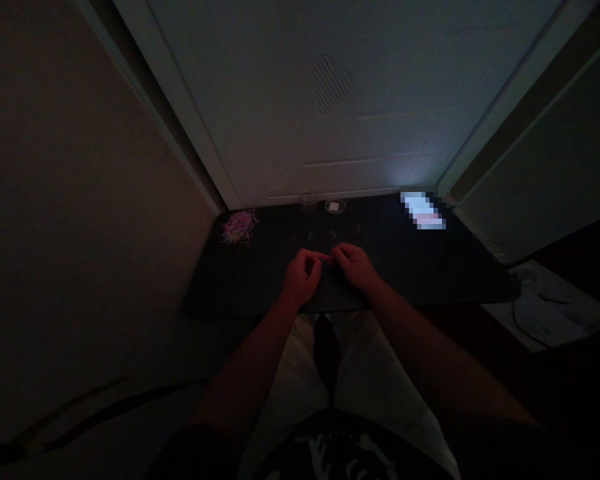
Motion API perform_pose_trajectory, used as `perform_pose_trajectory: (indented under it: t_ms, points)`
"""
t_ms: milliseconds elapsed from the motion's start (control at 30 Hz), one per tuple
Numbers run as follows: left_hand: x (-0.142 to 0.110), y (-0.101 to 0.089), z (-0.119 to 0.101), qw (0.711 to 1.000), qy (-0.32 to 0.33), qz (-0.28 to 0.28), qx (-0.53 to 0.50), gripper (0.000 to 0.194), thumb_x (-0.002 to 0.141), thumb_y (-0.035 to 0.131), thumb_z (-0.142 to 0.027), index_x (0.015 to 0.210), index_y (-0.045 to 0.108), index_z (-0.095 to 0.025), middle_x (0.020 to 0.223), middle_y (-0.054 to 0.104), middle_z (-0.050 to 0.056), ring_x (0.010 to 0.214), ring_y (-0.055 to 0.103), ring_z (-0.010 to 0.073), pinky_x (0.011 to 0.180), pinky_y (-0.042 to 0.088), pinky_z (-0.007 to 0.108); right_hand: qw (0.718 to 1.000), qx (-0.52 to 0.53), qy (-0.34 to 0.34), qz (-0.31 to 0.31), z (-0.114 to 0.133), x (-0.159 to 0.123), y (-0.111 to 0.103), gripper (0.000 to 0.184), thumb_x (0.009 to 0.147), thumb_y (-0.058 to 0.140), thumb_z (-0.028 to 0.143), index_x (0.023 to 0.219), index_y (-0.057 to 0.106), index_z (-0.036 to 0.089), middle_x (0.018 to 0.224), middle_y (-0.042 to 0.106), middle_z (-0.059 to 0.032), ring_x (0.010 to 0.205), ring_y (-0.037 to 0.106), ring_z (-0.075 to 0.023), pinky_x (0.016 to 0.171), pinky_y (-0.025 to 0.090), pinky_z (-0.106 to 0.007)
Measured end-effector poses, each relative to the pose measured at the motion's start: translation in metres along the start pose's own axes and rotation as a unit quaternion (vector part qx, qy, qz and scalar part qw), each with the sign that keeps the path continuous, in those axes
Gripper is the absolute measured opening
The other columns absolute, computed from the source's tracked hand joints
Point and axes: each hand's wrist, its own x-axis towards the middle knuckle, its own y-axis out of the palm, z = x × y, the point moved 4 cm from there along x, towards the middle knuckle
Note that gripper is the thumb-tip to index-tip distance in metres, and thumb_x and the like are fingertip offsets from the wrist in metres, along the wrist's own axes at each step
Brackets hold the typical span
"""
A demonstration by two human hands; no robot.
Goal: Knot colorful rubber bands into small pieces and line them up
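Observation:
Both hands meet above the front part of a dark table, their fingertips almost touching. My left hand is closed in a pinch, its index finger pointing toward the other hand. Curled closed beside it, my right hand has thumb and fingers pressed together. Whatever lies between the fingertips is too small and dark to make out. Just beyond the hands lie several tiny thin pieces, among them a greenish bit and some pale slivers. A tangled pile of pink and purple strands rests at the table's left back corner.
A round clear dish with a white square stands at the back edge, beside another faint clear container. A lit, blurred screen glows at the back right. A pale panel with hearts rises behind the table. The room is dim.

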Motion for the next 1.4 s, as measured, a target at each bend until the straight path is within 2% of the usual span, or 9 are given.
perform_pose_trajectory:
  t_ms: [133, 300, 367, 500, 833, 933, 1133, 1400]
  points:
    - [0.0, 0.001, 0.001, 1.0, -0.005, 0.009, 0.008, 0.007, 0.085, 0.047, -0.023, 0.086, 0.051, -0.018, 0.085, 0.066, 0.006, 0.078, 0.061, 0.0144, 0.071, 0.047, 0.028, 1.0, 0.003, 0.0, 0.0, -0.002, 0.001, 0.0, 0.03, 0.083, 0.045, 0.036, 0.061, 0.056, 0.018, 0.061, 0.057, -0.0004, 0.06, 0.053, -0.0131, 0.059, 0.039, -0.026]
    - [0.0, -0.002, -0.002, 1.0, 0.023, -0.012, -0.001, 0.003, 0.084, 0.048, -0.021, 0.083, 0.048, -0.018, 0.106, 0.062, 0.008, 0.092, 0.059, 0.0154, 0.078, 0.046, 0.029, 1.0, -0.013, -0.008, 0.001, -0.002, 0.001, 0.0, 0.03, 0.083, 0.044, 0.035, 0.061, 0.056, 0.018, 0.063, 0.058, -0.0009, 0.062, 0.054, -0.0137, 0.062, 0.04, -0.027]
    - [0.001, -0.002, -0.002, 1.0, 0.021, -0.012, 0.009, 0.005, 0.084, 0.048, -0.022, 0.082, 0.049, -0.018, 0.1, 0.063, 0.007, 0.089, 0.059, 0.015, 0.076, 0.046, 0.029, 1.0, -0.014, -0.008, 0.0, -0.001, 0.0, 0.0, 0.03, 0.083, 0.044, 0.036, 0.062, 0.056, 0.018, 0.063, 0.058, -0.001, 0.062, 0.054, -0.0137, 0.062, 0.04, -0.027]
    - [0.002, 0.001, 0.003, 0.999, -0.015, 0.026, 0.043, 0.009, 0.084, 0.048, -0.027, 0.082, 0.051, -0.018, 0.073, 0.061, 0.002, 0.067, 0.057, 0.0124, 0.065, 0.043, 0.026, 1.0, -0.012, 0.0, -0.001, 0.0, 0.0, -0.001, 0.03, 0.083, 0.045, 0.037, 0.062, 0.056, 0.019, 0.061, 0.058, -0.0007, 0.06, 0.053, -0.0134, 0.059, 0.039, -0.027]
    - [0.005, 0.004, 0.008, 0.997, -0.05, 0.032, 0.05, 0.012, 0.085, 0.046, -0.029, 0.081, 0.051, -0.018, 0.067, 0.058, -0.001, 0.064, 0.055, 0.0118, 0.061, 0.04, 0.025, 1.0, 0.007, 0.003, 0.003, 0.0, 0.0, 0.0, 0.027, 0.081, 0.046, 0.035, 0.062, 0.056, 0.018, 0.062, 0.058, -0.0008, 0.06, 0.053, -0.013, 0.06, 0.04, -0.026]
    - [0.005, 0.004, 0.009, 0.997, -0.05, 0.037, 0.047, 0.012, 0.085, 0.046, -0.029, 0.081, 0.051, -0.018, 0.066, 0.057, -0.001, 0.064, 0.055, 0.0118, 0.061, 0.04, 0.025, 0.998, 0.056, 0.009, 0.005, 0.0, -0.001, -0.001, 0.026, 0.081, 0.047, 0.038, 0.065, 0.054, 0.018, 0.063, 0.058, -0.0007, 0.06, 0.053, -0.0124, 0.059, 0.041, -0.026]
    - [0.005, 0.002, 0.014, 0.998, -0.052, 0.013, 0.022, 0.011, 0.085, 0.046, -0.028, 0.082, 0.049, -0.018, 0.067, 0.057, -0.001, 0.064, 0.055, 0.0112, 0.06, 0.04, 0.024, 0.983, 0.177, 0.039, -0.04, -0.006, 0.0, -0.006, 0.021, 0.079, 0.05, 0.04, 0.074, 0.05, 0.02, 0.066, 0.057, 0.0002, 0.057, 0.053, -0.0108, 0.054, 0.041, -0.024]
    - [0.005, 0.004, 0.013, 0.997, -0.063, 0.035, 0.031, 0.012, 0.084, 0.049, -0.029, 0.084, 0.052, -0.018, 0.069, 0.058, -0.001, 0.061, 0.054, 0.0104, 0.056, 0.039, 0.023, 0.992, 0.116, 0.018, 0.038, -0.002, -0.002, 0.002, 0.027, 0.069, 0.063, 0.034, 0.09, 0.062, 0.017, 0.071, 0.062, -0.001, 0.065, 0.057, -0.0133, 0.062, 0.044, -0.027]
